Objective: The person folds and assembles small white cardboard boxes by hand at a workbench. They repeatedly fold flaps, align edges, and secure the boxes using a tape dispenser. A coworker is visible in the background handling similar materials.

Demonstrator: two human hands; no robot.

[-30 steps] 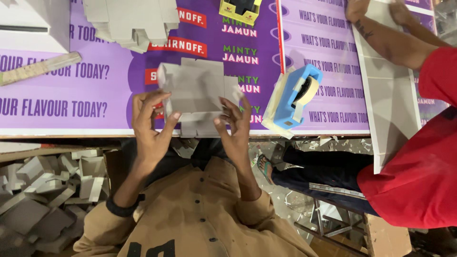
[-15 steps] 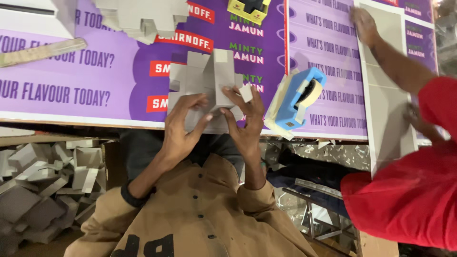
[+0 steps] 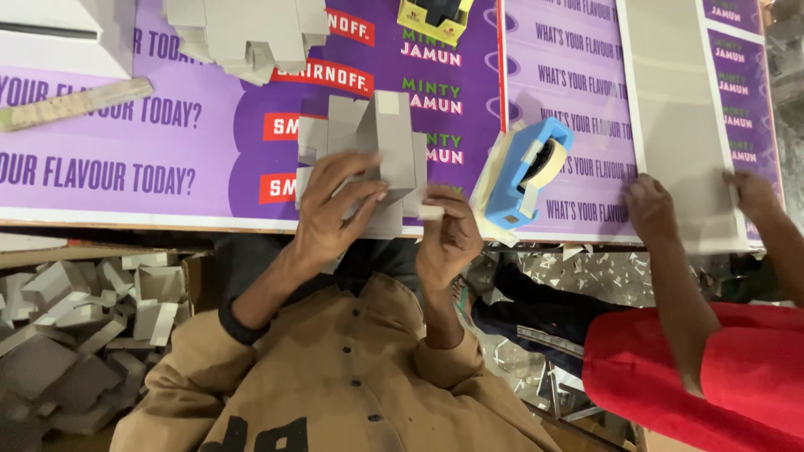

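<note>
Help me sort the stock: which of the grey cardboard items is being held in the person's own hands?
The half-folded grey box blank, gripped by the left hand and right hand. The stacked blanks lie untouched; the flat sheet is under a co-worker's hands.

**boxfan:** quick count anyone?

**tapeguy:** four hands total: wearer's left hand [image 3: 335, 209] and right hand [image 3: 448, 238] at center, plus a co-worker's two hands [image 3: 651, 208] [image 3: 754, 194] at right. One blue tape dispenser [image 3: 523, 176], one yellow box [image 3: 434, 17] at top, one wooden ruler [image 3: 75, 102] upper left, one grey board sheet [image 3: 678, 109]. Folded grey cartons [image 3: 75, 335] lower left: too many to count
</note>
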